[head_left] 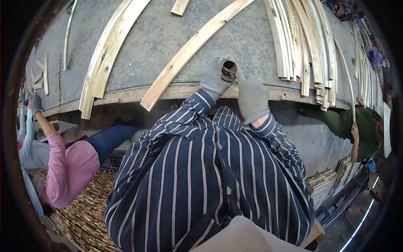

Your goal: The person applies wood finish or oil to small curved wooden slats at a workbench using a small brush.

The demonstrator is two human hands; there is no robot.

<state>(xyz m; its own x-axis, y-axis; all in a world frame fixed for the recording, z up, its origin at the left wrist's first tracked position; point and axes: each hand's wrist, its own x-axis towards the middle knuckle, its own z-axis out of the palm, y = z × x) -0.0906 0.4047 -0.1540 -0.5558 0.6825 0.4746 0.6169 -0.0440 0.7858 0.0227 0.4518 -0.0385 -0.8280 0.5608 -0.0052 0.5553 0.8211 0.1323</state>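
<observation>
My left hand, in a grey work glove, is closed around a short brown tube or roll with a dark hollow end facing up. Close to its right side is my right hand, also gloved, with fingers curled and the thumb side toward the roll. Whether anything sits in those right fingers is hidden. Just beyond both hands, a curved-looking wooden strip with small knots lies across the grey worktable, its near end overhanging the edge.
Several wooden strips lie at the right of the table, and more strips at the left. A person in pink works on the left; another in dark green holds a strip on the right. Stacked wood stands behind at lower left.
</observation>
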